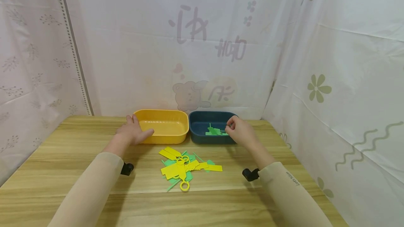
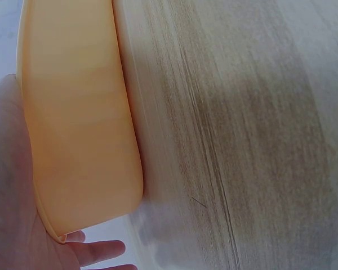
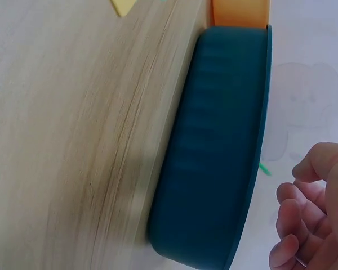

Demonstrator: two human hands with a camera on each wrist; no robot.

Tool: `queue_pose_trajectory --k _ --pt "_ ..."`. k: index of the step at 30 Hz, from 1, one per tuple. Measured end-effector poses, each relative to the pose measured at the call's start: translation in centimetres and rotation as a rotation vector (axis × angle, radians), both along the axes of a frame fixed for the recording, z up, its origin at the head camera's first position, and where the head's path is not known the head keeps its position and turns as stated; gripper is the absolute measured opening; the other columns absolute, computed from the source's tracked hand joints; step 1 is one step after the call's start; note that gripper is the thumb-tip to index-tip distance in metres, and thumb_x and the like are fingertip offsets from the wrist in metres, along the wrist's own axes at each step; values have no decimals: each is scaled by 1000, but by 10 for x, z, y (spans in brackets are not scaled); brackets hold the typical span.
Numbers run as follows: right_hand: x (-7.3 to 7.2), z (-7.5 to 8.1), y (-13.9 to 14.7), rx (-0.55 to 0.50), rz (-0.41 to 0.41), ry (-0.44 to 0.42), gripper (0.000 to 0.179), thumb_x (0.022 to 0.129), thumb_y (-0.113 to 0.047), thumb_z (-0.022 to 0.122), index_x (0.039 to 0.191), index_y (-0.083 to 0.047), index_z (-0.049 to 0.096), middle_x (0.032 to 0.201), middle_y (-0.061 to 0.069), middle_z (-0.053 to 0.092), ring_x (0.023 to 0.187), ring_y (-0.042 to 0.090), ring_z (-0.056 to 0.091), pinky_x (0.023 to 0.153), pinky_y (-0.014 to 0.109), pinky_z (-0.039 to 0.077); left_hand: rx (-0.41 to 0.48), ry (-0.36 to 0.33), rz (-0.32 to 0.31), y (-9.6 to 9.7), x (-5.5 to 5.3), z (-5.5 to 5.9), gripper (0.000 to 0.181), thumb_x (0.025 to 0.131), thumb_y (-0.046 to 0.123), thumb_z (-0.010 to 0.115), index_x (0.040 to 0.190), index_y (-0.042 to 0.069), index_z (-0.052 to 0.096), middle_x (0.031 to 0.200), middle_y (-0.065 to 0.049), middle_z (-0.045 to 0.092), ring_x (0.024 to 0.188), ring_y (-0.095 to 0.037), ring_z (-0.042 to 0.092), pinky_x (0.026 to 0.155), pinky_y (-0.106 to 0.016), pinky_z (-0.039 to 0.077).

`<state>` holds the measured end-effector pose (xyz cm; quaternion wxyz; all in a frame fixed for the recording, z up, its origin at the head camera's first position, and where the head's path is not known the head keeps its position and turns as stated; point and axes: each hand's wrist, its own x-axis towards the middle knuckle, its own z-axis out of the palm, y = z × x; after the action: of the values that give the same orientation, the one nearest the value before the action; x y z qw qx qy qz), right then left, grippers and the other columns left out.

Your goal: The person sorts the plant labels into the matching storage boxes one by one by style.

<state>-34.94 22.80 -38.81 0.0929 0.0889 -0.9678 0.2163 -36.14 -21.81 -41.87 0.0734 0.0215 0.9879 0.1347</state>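
My left hand (image 1: 130,132) rests against the left end of the yellow bin (image 1: 165,139), its fingers spread along the end and its thumb over the front rim. In the left wrist view the fingers (image 2: 101,251) stretch out past the bin's corner. Over the right end of the dark blue bin (image 1: 211,139) is my right hand (image 1: 241,130), its fingers loosely bent with nothing visible between them. Several green plastic tags (image 1: 214,131) lie in the blue bin. One thin green end (image 3: 264,169) shows above its rim in the right wrist view.
A loose pile of yellow tags (image 1: 175,170) with ring ends, mixed with green tags (image 1: 189,176), lies on the wooden table (image 1: 151,206) in front of the bins. The two bins stand side by side near a printed curtain (image 1: 135,62) at the back.
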Motion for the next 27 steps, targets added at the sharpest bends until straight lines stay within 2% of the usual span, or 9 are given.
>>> queue_pose_trajectory --k 14,27 --pt "-1 0 -3 51 20 -22 24 105 -31 67 121 -13 70 96 3 72 71 19 61 68 35 50 3 8 -1 0 2 2 120 105 74 37 165 -21 -7 173 -49 -5 134 -71 53 116 -75 43" --pt "14 4 -24 44 87 -58 24 106 -30 66 124 -16 70 102 0 73 77 17 62 71 35 52 1 12 -3 1 4 4 120 105 74 38 165 -21 -5 172 -49 -2 132 -70 55 113 -74 46"
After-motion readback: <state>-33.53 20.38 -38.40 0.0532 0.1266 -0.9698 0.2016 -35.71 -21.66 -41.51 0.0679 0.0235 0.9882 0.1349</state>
